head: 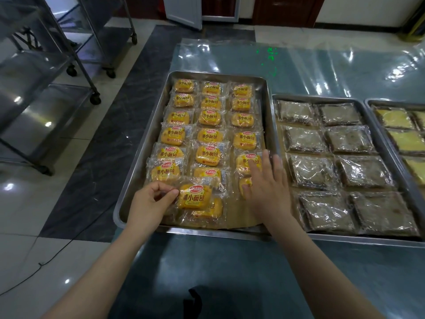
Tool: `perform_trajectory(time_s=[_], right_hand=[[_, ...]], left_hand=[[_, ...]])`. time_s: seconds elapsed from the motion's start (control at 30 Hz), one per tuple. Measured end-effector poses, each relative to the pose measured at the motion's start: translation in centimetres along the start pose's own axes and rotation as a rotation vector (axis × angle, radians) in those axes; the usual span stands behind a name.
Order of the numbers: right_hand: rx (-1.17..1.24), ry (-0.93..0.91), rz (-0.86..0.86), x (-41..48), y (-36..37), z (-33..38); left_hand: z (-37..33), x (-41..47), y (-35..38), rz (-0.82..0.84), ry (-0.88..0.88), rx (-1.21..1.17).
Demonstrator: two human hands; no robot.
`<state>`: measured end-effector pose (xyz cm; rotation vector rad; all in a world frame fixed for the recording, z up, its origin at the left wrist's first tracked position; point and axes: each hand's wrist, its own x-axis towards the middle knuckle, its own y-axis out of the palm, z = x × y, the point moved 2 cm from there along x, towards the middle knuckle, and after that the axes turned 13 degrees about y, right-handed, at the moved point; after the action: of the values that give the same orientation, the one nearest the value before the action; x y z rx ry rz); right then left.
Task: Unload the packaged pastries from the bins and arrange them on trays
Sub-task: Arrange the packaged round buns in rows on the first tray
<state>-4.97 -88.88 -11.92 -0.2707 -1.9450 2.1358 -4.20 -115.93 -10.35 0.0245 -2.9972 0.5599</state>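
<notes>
At the far left, wheeled steel racks (46, 72) stand on the floor and a cable (53, 255) trails over the tiles, both well apart from the work. The left hand (151, 201) pinches the wrapper edge of a yellow bread packet (195, 196) between thumb and curled fingers. It holds the packet over the near left corner of the left tray (207, 233), where it overlaps another packet (212, 210) lying partly beneath it. The step looks like setting this packet into the near row. Done well, it goes down flat, label up, square with the three columns beyond and not riding on its neighbour. The lower packet probably wants sliding aside onto the bare paper liner (243, 218) first. The right hand (269, 183) is spread flat with straight fingers, gripping nothing, on or just above the packets of the right column (245, 162); whether it touches them I cannot tell, though it seems to be nudging them into line. Just beside this tray a second tray (368, 241) holds clear-wrapped brown pastries (305, 139). A third tray (391, 102) with yellow cakes (395, 118) runs off the right edge. A plastic sheet (299, 65) covers the table beyond. No bin is in view.
</notes>
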Motion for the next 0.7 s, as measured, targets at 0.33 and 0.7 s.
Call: perform_trajectory(time_s=[0.33, 0.7], right_hand=[[0.030, -0.112, 0.249, 1.0, 4.3, 0.7], [0.145, -0.089, 0.241, 2.4, 2.9, 0.7]], left_hand=[[-0.6, 0.5, -0.7, -0.039, -0.005, -0.014], [-0.9, 0.2, -0.4, -0.030, -0.025, -0.020]])
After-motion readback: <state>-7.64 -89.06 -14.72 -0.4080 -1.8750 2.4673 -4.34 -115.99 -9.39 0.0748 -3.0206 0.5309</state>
